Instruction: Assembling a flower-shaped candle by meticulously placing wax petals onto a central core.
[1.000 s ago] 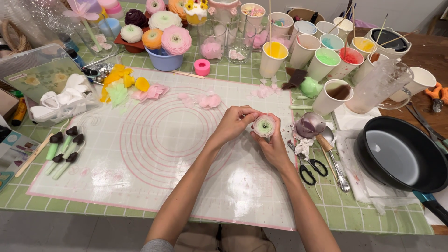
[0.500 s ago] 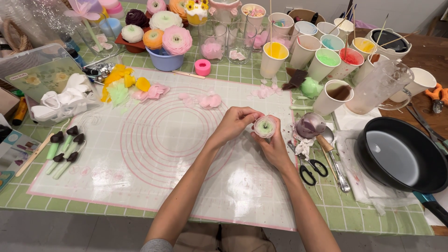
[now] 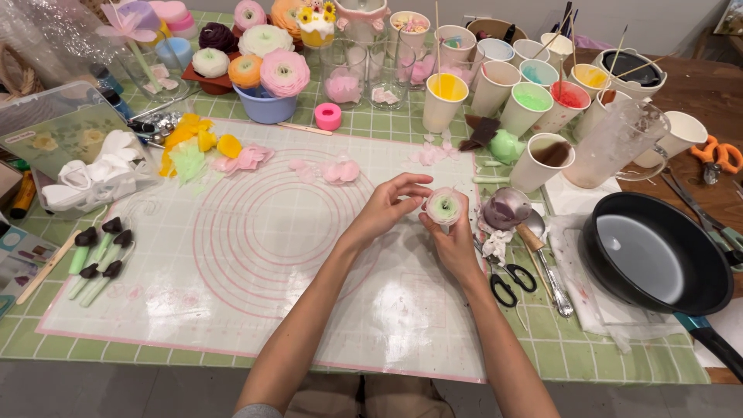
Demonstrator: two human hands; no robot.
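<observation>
Here, two hands shape a small flower above a silicone mat [image 3: 255, 255].
The left hand [image 3: 387, 209] pinches and the right hand [image 3: 453, 244] cups the pale green-centred flower [image 3: 445, 206], just left of the scissors [image 3: 511, 282].

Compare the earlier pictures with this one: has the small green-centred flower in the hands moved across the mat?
No. The flower sits in the same spot, between both hands, just left of the purple-coated spoon and above the scissors, as before.

Glossy translucent mat [image 3: 255, 255], waxy flower [image 3: 445, 206]
</observation>
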